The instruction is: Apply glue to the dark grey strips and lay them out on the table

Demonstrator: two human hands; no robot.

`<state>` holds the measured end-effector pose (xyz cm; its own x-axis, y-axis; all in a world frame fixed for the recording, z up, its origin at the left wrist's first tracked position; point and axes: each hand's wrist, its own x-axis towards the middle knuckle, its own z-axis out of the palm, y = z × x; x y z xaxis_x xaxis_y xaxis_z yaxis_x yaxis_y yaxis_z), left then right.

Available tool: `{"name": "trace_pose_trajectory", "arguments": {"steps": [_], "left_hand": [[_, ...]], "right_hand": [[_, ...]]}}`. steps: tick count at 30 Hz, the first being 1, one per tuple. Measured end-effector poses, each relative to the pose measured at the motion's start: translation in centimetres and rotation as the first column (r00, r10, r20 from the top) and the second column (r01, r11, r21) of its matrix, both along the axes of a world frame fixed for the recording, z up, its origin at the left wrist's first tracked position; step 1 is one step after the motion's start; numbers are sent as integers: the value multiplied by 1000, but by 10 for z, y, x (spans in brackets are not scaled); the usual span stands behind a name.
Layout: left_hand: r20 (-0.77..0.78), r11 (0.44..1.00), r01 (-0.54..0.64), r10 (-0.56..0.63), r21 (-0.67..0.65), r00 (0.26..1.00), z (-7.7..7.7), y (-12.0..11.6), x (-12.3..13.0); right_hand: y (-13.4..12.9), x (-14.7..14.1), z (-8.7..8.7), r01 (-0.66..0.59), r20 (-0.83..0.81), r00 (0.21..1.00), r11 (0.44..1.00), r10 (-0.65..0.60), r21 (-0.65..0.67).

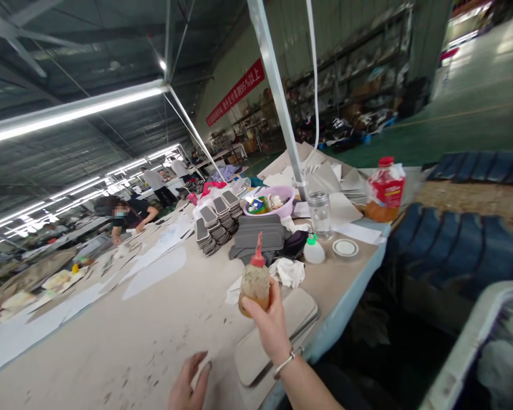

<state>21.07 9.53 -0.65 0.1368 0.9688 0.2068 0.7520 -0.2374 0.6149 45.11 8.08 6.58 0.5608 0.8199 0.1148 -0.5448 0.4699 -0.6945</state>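
Observation:
My right hand (269, 319) is wrapped round a squeeze bottle (255, 282) with a red pointed nozzle and amber liquid inside. The bottle is nearly upright above the worktable. Low in the view, my left hand (190, 381) holds nothing, its thumb and fingers apart over the table. Under my right wrist lie flat grey rounded panels (256, 353), one upon another. Just beyond the bottle is a crumpled white cloth (288, 272), and behind it a pile of dark grey panels (256, 233).
Stacks of small grey panels (216, 225), a purple basin (288, 196), a glass jar (320, 213), a small green-capped bottle (313, 250) and a large red-capped jug (385, 193) stand farther back. A metal post (282, 97) rises there. Another person (132, 216) works at the left.

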Motion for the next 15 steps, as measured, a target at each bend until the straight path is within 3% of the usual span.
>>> {"name": "trace_pose_trajectory", "arguments": {"steps": [3,6,8,11,15], "left_hand": [[-232,969,224,-195,104,953,44,65,56],[-431,859,478,-366,184,825,79,126,134],[-559,799,568,-385,196,734,94,160,184],[-712,798,587,-333,136,618,102,202,243],[-770,829,559,-355,2,530,89,238,284]], "right_hand": [[-2,6,3,10,-51,999,1000,-9,26],[0,17,3,99,-77,992,995,-99,-1],[2,24,1,171,-84,981,985,-173,-31],[5,32,-1,232,-87,968,971,-236,-54],[9,32,-1,229,-111,965,971,-236,-72]]}}
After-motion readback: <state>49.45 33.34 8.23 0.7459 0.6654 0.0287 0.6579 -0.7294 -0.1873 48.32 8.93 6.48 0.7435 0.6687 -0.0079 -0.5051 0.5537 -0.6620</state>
